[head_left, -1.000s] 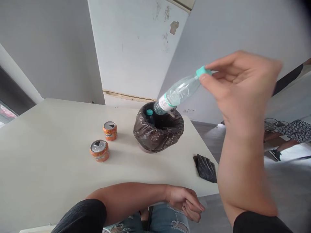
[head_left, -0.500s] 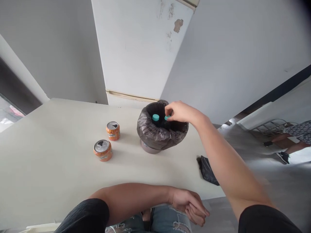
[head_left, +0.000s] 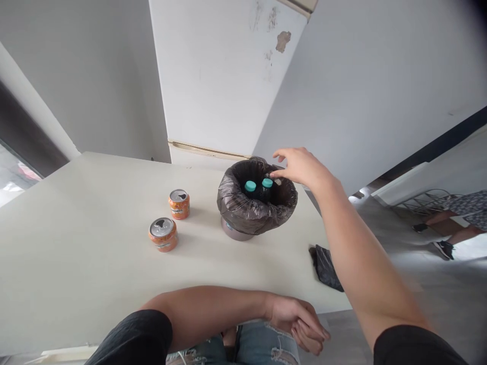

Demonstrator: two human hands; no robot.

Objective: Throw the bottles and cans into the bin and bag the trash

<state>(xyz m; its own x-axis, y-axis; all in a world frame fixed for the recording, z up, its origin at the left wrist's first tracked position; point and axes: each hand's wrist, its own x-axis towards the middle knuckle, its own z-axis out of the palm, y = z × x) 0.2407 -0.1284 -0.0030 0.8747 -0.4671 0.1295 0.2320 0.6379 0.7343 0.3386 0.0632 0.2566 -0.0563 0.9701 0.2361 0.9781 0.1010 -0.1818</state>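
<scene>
My right hand (head_left: 300, 165) is over the back right rim of a small bin (head_left: 238, 230) lined with a dark plastic bag (head_left: 251, 213). Its thumb and fingers are apart and hold nothing. Two bottles stand inside the liner, their turquoise caps (head_left: 250, 186) showing; the right cap (head_left: 267, 182) lies just below my thumb. Most of each bottle is hidden in the dark bag. My left hand (head_left: 299, 319) hangs by the table's front edge above my lap, fingers curled in, with nothing seen in it.
Two open orange drink cans, a rear can (head_left: 179, 204) and a front can (head_left: 163, 234), stand left of the bin on the white table (head_left: 95, 253). A folded black plastic bag (head_left: 326, 268) lies by the right edge. Behind is a white fridge (head_left: 216, 76). Another person's legs (head_left: 452, 235) show far right.
My right hand has let go of the right bottle's cap and lifted slightly up and right, its fingers spreading. The left hand stays where it was.
</scene>
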